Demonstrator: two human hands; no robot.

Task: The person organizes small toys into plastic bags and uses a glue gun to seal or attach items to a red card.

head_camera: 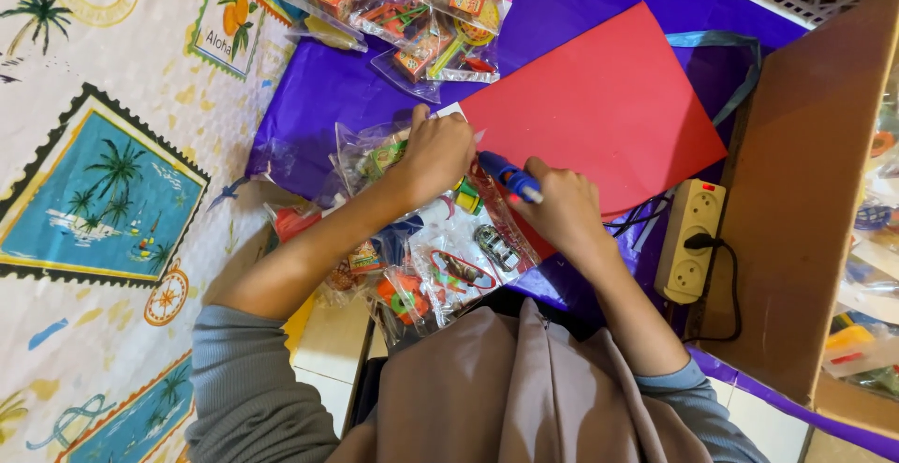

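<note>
A red sheet of card [609, 112] lies on a purple cloth [318, 98]. My left hand [435, 154] presses on the sheet's near left corner, where a small white piece shows at the fingertips. My right hand [560, 208] is closed around a blue tool [510, 178] with a pale tip, held at the sheet's lower left edge. Beneath both hands lie several clear plastic bags of small toys [449, 262].
More bagged toys [421, 14] are piled at the far edge of the cloth. A cream power strip [691, 238] with a black plug and cable sits right of my hand, beside a brown cardboard box [805, 201]. A printed mat [103, 191] lies left.
</note>
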